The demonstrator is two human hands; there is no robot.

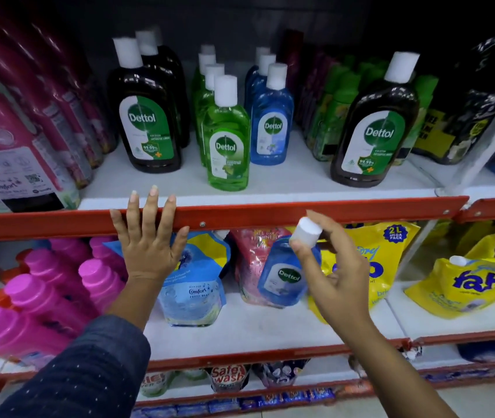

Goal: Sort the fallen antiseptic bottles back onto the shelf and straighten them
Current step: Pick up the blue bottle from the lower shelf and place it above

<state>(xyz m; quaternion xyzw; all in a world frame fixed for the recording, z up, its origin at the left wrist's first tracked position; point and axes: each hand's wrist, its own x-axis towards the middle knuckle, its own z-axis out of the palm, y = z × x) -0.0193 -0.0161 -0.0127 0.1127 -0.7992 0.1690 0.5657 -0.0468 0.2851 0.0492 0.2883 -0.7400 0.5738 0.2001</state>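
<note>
My right hand (pixel 335 276) grips a small blue Dettol bottle (pixel 285 273) by its neck, just under the white cap, holding it tilted in front of the lower shelf. My left hand (pixel 149 236) rests open with spread fingers against the red shelf edge (pixel 270 214). On the upper shelf stand upright rows: dark brown Dettol bottles (pixel 146 122), green Dettol bottles (pixel 226 137), blue Dettol bottles (pixel 271 122). A single large brown Dettol bottle (pixel 374 131) stands apart at the right.
Pink pouches (pixel 14 131) crowd the upper shelf's left, green bottles (pixel 330 116) and dark packs (pixel 481 101) its right. The lower shelf holds pink bottles (pixel 44 297), Comfort pouches (pixel 192 285) and yellow detergent pouches (pixel 466 285). White shelf surface (pixel 294 179) shows between green and brown bottles.
</note>
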